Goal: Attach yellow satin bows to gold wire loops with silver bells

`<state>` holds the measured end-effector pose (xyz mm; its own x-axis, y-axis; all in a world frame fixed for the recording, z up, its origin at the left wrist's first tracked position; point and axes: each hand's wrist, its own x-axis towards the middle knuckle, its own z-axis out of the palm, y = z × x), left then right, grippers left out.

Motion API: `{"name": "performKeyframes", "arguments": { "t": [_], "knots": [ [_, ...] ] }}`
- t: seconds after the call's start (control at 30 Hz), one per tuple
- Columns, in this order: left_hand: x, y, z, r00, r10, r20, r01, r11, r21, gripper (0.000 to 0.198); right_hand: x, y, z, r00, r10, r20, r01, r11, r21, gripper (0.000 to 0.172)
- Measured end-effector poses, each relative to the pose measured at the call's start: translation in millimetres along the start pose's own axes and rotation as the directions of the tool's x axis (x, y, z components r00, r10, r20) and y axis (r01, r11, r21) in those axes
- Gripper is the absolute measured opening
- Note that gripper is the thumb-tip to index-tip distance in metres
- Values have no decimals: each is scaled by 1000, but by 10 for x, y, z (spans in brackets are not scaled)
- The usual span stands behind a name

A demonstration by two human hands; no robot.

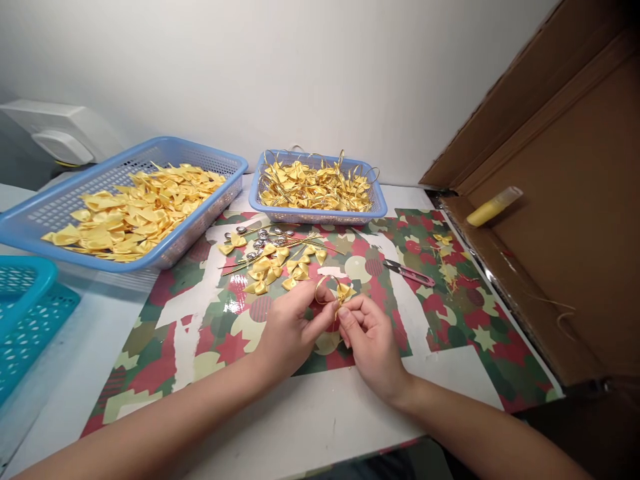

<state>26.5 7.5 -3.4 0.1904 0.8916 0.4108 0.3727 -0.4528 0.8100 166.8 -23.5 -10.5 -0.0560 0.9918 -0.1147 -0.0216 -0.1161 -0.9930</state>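
Note:
Between my two hands is a yellow ribbon bow [345, 292] with a looped gold cord [318, 288] attached. My left hand [295, 323] pinches the cord near the base of the loop. The fingertips of my right hand [367, 333] are closed just under the bow, close against the left fingertips; the exact point they grip is partly hidden. Just beyond my left hand lie several loose yellow bows [265, 270], straight gold cords [240, 265] and small round silver bells [262, 235].
A large blue basket [170, 257] of yellow bows stands at left. Behind, a smaller blue basket [320, 217] holds bows with gold loops. Pink-handled thread snips [410, 273] and cord scraps [450, 273] lie right. Cardboard [550, 200] walls the right side; a teal basket [30, 333] sits left.

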Motion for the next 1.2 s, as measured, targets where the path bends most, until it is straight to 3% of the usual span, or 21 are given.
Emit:
{"name": "performKeyframes", "arguments": {
  "t": [0.27,0.7,1.2],
  "knots": [
    [-9,-17,12,998,-53,-37,51,997,-52,14,26,-33,1,1000,23,10,-23,999,44,31],
    [14,-30,-43,994,50,-97,-47,999,26,8,31,-55,-39,999,32,42,-33,999,23,31],
    [28,-31,-63,1000,-6,-14,6,1000,5,13,4,-39,-60,997,34,76,-33,999,-26,28]
  ]
}}
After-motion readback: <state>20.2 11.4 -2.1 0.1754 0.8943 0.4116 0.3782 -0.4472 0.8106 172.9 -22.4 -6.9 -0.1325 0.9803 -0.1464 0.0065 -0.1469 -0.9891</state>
